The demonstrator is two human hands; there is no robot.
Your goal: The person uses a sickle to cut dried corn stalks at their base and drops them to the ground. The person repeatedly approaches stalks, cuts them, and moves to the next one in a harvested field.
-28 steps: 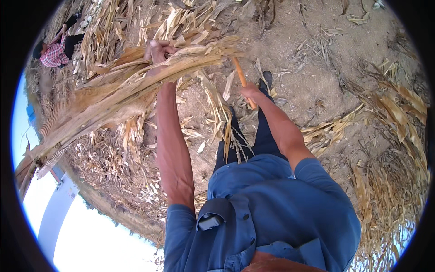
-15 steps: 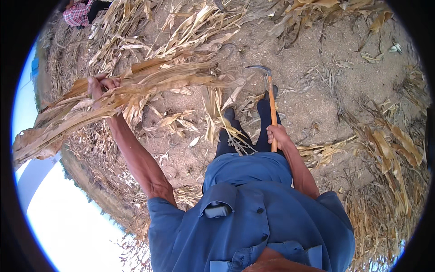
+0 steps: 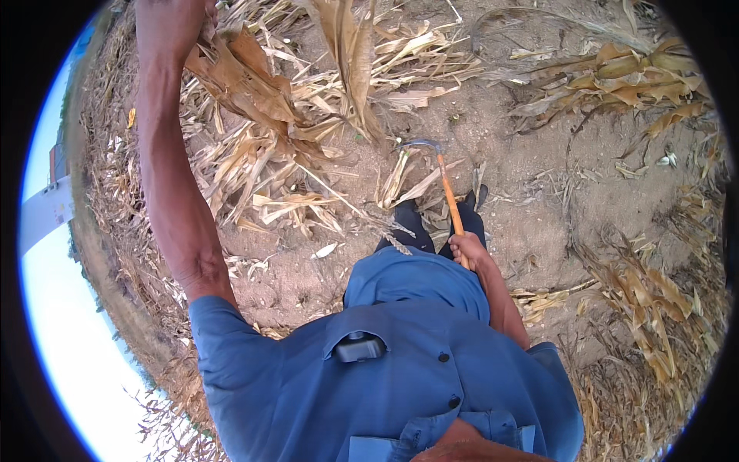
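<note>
My left hand (image 3: 173, 23) is raised to the top-left edge, gripping a bundle of dry corn stalks (image 3: 245, 81), whose long tan leaves hang to the right. Its fingertips are partly hidden by the frame edge and leaves. Lower right, my right hand (image 3: 467, 249) is closed round the orange handle of a sickle (image 3: 450, 199); the curved metal blade (image 3: 422, 143) points left over the soil, beside pale husk scraps. Below the blade are my dark-trousered legs and shoes.
Cut dry stalks (image 3: 285, 208) litter the sandy ground (image 3: 539, 192). Heaps of dried leaves (image 3: 647, 300) lie along the right and upper right. A pale grey structure (image 3: 48, 208) stands far left at the horizon. A dark device (image 3: 360, 350) sits in my shirt pocket.
My left hand has swung up to the top left with the stalks. The right hand and sickle have dropped slightly downward in view. The person in a checked shirt is out of view.
</note>
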